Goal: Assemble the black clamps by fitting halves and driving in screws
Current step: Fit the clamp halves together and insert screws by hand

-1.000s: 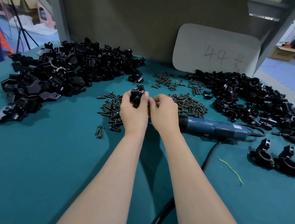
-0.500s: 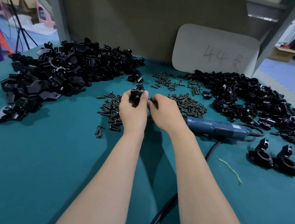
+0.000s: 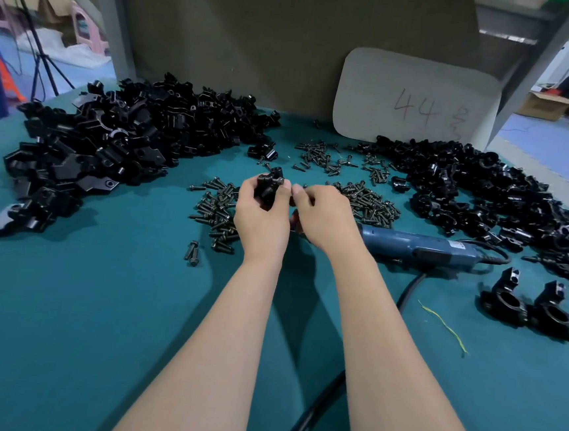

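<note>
Left hand [image 3: 262, 220] is gripping a black clamp [image 3: 269, 188], fingers curling round it and holding it above the green table [image 3: 61, 316], between the two screw heaps. Most of the clamp is hiding behind those fingers; only its upper lugs are showing. Something small and round is sitting at its top edge, possibly a screw head, too small to tell.

Right hand [image 3: 324, 218] is hovering just beside the clamp, fingertips [image 3: 295, 193] curling inward. Whether they are pinching a screw or holding nothing, I cannot tell: the back of the hand is blocking the view.

Blue power screwdriver [image 3: 411, 245] is lying on the table behind the right wrist, its tip end hiding under that hand. Its black cord [image 3: 310, 420] is running toward the camera and passing under the right forearm.

Loose screws [image 3: 218, 209] are lying left of the hands, partly behind the left hand; more screws [image 3: 367, 202] are lying to the right. Big heap of clamp halves [image 3: 127, 143] is filling the far left, a second heap [image 3: 484, 195] the far right, its edge running out of frame. Two finished clamps [image 3: 509, 303] are standing touching at right. White card [image 3: 417, 99] is leaning at the back, reading "44"; the mark after it is illegible.
</note>
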